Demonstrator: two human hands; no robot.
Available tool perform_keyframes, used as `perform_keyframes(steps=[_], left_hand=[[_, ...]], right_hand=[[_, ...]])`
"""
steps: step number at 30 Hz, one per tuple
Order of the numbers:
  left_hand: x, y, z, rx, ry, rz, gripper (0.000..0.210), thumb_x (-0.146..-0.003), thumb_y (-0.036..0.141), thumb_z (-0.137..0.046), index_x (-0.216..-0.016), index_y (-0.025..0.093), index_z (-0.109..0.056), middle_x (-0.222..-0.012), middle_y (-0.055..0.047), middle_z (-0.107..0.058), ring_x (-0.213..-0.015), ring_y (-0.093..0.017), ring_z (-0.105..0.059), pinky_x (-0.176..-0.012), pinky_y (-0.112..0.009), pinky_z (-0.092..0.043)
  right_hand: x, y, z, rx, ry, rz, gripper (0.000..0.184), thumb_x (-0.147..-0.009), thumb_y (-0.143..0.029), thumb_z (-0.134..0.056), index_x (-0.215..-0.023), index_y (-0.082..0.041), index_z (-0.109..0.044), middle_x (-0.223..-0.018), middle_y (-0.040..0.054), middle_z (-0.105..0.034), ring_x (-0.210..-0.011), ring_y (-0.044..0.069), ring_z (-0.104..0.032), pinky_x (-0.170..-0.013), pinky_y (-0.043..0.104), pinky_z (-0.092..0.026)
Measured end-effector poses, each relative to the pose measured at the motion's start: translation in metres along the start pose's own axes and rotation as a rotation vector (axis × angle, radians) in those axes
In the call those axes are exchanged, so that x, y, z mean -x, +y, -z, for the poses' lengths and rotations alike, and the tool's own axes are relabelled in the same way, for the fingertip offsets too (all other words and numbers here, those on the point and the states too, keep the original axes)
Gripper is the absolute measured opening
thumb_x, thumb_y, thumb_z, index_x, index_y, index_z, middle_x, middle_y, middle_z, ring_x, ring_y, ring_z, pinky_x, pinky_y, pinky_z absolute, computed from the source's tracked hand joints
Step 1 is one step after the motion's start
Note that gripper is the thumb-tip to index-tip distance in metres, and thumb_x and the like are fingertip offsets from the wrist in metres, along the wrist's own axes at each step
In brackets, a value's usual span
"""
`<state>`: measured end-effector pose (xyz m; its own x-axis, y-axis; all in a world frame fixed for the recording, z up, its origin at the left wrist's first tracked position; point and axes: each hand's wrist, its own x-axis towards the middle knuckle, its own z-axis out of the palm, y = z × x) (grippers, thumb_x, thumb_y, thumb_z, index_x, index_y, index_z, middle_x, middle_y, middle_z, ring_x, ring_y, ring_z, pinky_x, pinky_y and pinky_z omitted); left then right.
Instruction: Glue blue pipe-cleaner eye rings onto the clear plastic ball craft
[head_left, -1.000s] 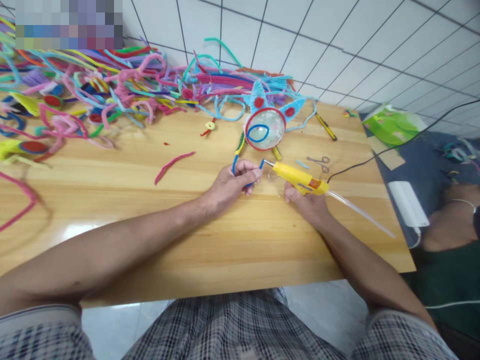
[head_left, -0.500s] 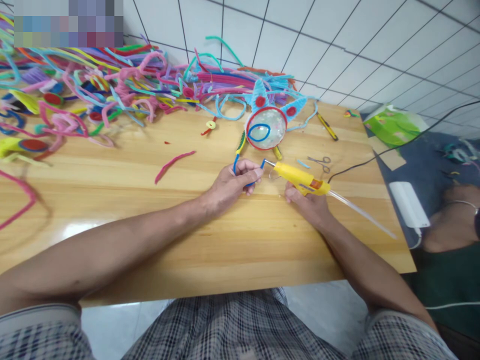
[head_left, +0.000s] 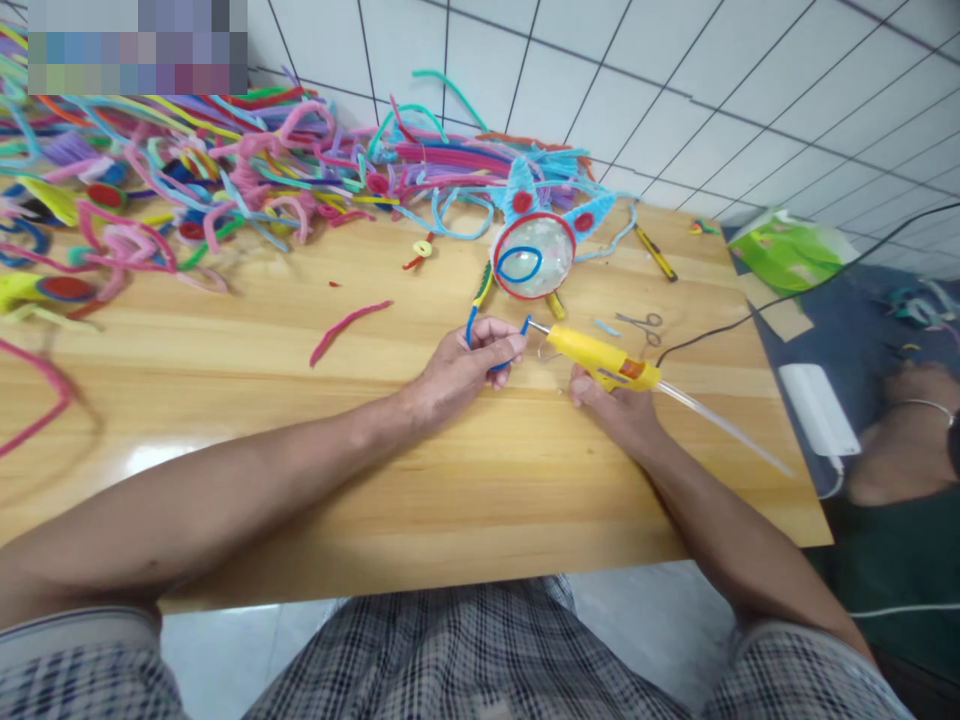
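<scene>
My left hand [head_left: 487, 350] is closed on a bent blue pipe cleaner [head_left: 470, 328], one end of which sticks up beyond my thumb. My right hand [head_left: 611, 400] grips a yellow hot glue gun [head_left: 592, 352], with a clear glue stick [head_left: 724, 428] jutting from its back. The gun's metal nozzle is at the upright blue end; whether they touch is hard to tell. Just behind my hands lies a round clear piece [head_left: 551, 262] with a red rim, two light-blue ears with red dots, and a blue loop on its front.
Colourful pipe cleaners [head_left: 255, 165] heap along the back left. Scissors [head_left: 643, 325] and a yellow cutter knife [head_left: 656, 253] lie right of the round piece. A black cord [head_left: 750, 312] runs from the gun rightward. Another person's arm [head_left: 907, 440] is beyond the table's right edge, near a white box [head_left: 817, 408].
</scene>
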<state>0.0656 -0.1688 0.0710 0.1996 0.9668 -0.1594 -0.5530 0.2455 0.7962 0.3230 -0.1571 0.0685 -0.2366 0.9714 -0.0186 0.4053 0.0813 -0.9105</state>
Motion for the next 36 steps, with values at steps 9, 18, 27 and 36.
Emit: perform_keyframes(steps=[9,18,27,36], left_hand=[[0.0,0.001,-0.002,-0.007,0.022,0.024,0.042,-0.076,0.032,-0.111,-0.088,0.016,-0.075,-0.072,0.004,-0.072,-0.053,-0.006,-0.059,-0.051,-0.019,-0.045],[0.0,0.001,-0.003,-0.021,0.03,0.025,0.04,-0.079,0.033,-0.11,-0.088,0.016,-0.075,-0.073,0.004,-0.071,-0.053,-0.006,-0.058,-0.051,-0.02,-0.043],[-0.001,-0.001,0.0,-0.005,0.005,0.017,0.044,-0.075,0.036,-0.112,-0.088,0.016,-0.075,-0.074,0.004,-0.071,-0.054,-0.006,-0.058,-0.053,-0.02,-0.045],[-0.002,0.001,0.001,0.027,-0.034,0.027,0.041,-0.073,0.035,-0.111,-0.085,0.016,-0.076,-0.074,0.003,-0.072,-0.056,-0.006,-0.057,-0.053,-0.019,-0.045]], right_hand=[[0.0,0.0,0.0,0.001,0.006,-0.004,0.049,-0.089,-0.063,-0.088,-0.067,-0.027,-0.063,-0.068,0.0004,-0.061,-0.067,0.019,-0.059,-0.062,0.035,-0.052],[0.0,-0.004,-0.003,-0.038,0.026,-0.026,0.048,-0.086,-0.065,-0.09,-0.07,-0.027,-0.065,-0.067,-0.0004,-0.061,-0.066,0.018,-0.057,-0.06,0.034,-0.051],[-0.001,-0.008,-0.002,0.005,0.005,-0.009,0.042,-0.089,-0.056,-0.086,-0.067,-0.028,-0.064,-0.066,0.0,-0.063,-0.066,0.018,-0.057,-0.063,0.034,-0.05],[-0.004,-0.017,-0.001,-0.149,-0.016,0.089,0.067,-0.082,-0.093,-0.086,-0.088,-0.028,-0.072,-0.08,0.0013,-0.072,-0.063,0.018,-0.056,-0.07,0.04,-0.054]])
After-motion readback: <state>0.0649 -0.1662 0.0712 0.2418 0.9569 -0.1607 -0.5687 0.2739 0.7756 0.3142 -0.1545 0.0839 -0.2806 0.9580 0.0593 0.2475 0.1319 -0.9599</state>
